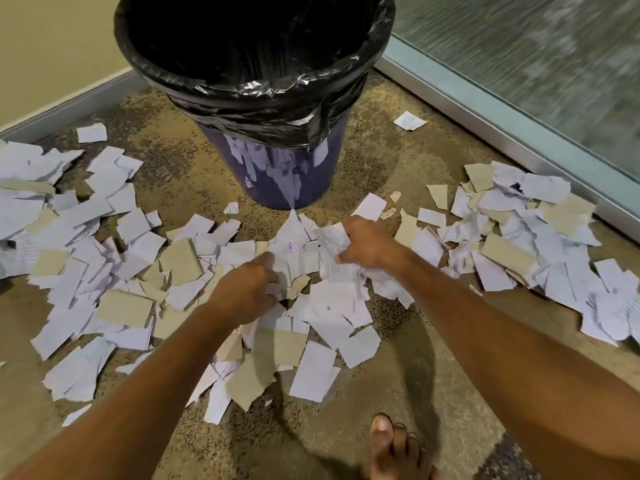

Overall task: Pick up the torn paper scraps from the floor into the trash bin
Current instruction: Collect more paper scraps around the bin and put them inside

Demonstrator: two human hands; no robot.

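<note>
White paper scraps [304, 258] bunched between both hands, left hand [249, 289] and right hand [367, 244] clutching handfuls, bin [263, 98] close for dumping.

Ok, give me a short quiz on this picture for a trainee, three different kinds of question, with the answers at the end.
1. True or false: the trash bin is lying on its side.
2. Multiple choice: what lines the bin? A) a black bag B) a white cloth C) nothing
3. Short answer: what is the right hand gripping, and where is the left hand?

Key
1. False; it stands upright on the carpet.
2. A.
3. The right hand grips a bunch of paper scraps; the left hand reaches into the scraps in front of the bin, but its fingers are hidden, so its grip cannot be judged.
</note>
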